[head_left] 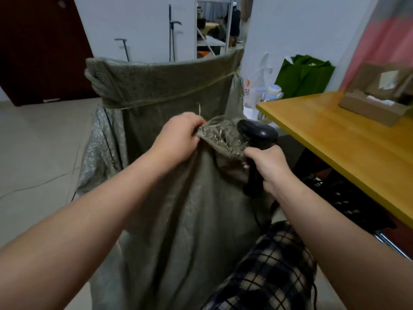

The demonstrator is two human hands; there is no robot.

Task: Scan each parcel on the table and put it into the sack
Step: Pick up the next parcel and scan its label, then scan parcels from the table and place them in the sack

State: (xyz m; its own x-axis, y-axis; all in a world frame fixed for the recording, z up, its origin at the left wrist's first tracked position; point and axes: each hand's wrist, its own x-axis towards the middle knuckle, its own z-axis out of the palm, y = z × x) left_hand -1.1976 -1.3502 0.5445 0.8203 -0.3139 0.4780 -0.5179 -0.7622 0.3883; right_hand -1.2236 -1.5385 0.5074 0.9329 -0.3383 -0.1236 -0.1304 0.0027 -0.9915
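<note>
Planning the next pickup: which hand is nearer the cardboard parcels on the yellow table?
Right. The right hand, holding the scanner, is left of the parcels; the left hand, gripping the frayed edge of the sack, is farther left.

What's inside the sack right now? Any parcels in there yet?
Cannot tell. The left hand grips the frayed rim of the sack, and its cloth hides the inside. The right hand holds the scanner. Cardboard parcels lie on the table.

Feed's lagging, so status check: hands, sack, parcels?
Left hand pinches frayed rim of sack. Right hand grips scanner beside that rim. Parcels on table, none in hand.
</note>
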